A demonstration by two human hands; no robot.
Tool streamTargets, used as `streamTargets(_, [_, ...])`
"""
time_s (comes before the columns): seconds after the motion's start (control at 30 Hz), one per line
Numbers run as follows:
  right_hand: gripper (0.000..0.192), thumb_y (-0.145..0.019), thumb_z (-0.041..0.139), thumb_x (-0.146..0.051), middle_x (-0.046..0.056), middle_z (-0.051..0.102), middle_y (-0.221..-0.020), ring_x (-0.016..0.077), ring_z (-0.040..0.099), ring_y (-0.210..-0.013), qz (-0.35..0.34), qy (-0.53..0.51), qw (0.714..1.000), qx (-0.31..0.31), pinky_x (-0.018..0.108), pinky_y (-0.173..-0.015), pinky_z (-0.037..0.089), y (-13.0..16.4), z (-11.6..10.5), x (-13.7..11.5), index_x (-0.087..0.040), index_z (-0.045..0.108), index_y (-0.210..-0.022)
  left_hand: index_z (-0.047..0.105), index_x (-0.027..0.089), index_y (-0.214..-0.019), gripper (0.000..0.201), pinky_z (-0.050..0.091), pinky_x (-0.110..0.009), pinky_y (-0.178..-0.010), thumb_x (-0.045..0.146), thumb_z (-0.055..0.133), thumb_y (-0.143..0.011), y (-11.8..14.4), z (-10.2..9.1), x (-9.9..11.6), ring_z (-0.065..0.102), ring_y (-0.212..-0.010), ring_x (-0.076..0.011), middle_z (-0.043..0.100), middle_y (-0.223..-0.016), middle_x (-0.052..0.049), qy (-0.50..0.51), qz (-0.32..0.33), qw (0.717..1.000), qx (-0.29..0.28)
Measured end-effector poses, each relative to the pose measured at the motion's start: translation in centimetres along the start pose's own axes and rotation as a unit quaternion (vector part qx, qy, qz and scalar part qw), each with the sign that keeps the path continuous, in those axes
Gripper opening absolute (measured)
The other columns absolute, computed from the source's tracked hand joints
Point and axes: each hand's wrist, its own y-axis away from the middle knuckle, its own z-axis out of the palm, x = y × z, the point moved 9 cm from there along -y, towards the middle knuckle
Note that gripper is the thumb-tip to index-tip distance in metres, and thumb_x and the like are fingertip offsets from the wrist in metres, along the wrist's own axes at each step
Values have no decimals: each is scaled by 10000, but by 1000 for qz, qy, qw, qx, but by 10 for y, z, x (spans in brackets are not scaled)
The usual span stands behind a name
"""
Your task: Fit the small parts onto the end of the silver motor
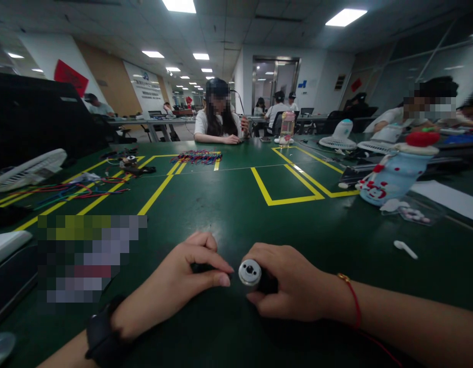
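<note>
My right hand (288, 281) is wrapped round a small cylindrical motor (250, 273). Its round silver end faces me and shows a dark centre and small holes. Just left of it, my left hand (194, 268) is closed in a pinch, thumb and index fingertips nearly together. Whatever those fingertips hold, if anything, is too small to make out. The left fingertips are close to the motor's end but look apart from it. Both hands are low over the dark green table (206, 204).
Bundled coloured wires (196, 157) lie at the table's far side, loose wires (79, 191) at left. A blue bottle (395, 171), a white earbud (405, 249) and small fans (339, 135) are at right. Across the table sits a person (219, 115). Yellow tape (293, 201) marks the tabletop.
</note>
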Motion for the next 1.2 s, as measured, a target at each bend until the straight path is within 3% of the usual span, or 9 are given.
streamTargets(0.13, [285,-706,663,-264,21,594,-887,137,496,-709,1,-3,1000,3,247,-609,370,0,1,2,-179,577,-964,765,331,-811,54,371,-308,-749,361,725,-793,0,19,-5,521,-788,-172,545,-774,20,-56,10,996,-72])
streamTargets(0.27, [291,-706,660,-254,26,598,-903,144,509,-728,-5,-6,1000,3,250,-624,378,0,1,2,-179,581,-976,760,322,-854,93,392,-299,-745,379,715,-795,-1,21,-5,533,-800,-174,570,-793,14,-49,9,995,-83])
streamTargets(0.4, [295,-717,650,-252,29,603,-912,150,515,-748,-3,-10,1000,-5,257,-643,386,0,1,1,-184,585,-997,724,272,-940,163,426,-287,-702,365,609,-872,-3,-1,-24,564,-811,-180,595,-865,-7,-20,-47,998,-26])
streamTargets(0.53, [281,-721,654,-263,21,599,-908,144,507,-744,3,-9,1000,-8,258,-645,384,1,0,1,-186,580,-980,694,230,-905,220,444,-330,-779,380,532,-907,-4,-26,-41,597,-877,-214,649,-933,-28,-28,-95,994,55])
streamTargets(0.73, [303,-721,657,-281,19,598,-920,146,511,-751,8,-8,1000,-11,260,-648,387,1,-1,2,-189,575,-997,678,231,-915,232,456,-371,-826,408,529,-900,-4,-26,-44,604,-920,-238,661,-958,-36,-23,-108,992,57])
streamTargets(0.87, [307,-719,657,-282,21,599,-926,147,514,-758,8,-8,1000,-8,260,-651,389,1,-1,2,-188,575,-1000,652,249,-1074,252,467,-380,-805,377,526,-897,-1,-31,-49,606,-910,-238,650,-992,-46,-10,-129,987,90])
streamTargets(1.07, [302,-712,659,-268,8,593,-913,136,510,-746,4,-10,1000,-2,251,-640,383,0,1,1,-189,579,-993,682,293,-991,254,372,-418,-951,338,734,-746,2,4,-12,524,-1065,-250,600,-1099,-10,-88,-12,993,-71])
streamTargets(1.2, [288,-708,655,-261,7,589,-901,131,505,-734,4,-9,1000,-5,247,-628,379,0,2,2,-184,580,-975,704,274,-895,87,397,-353,-909,304,692,-814,4,18,2,550,-1000,-209,610,-1031,-1,-49,2,995,-87])
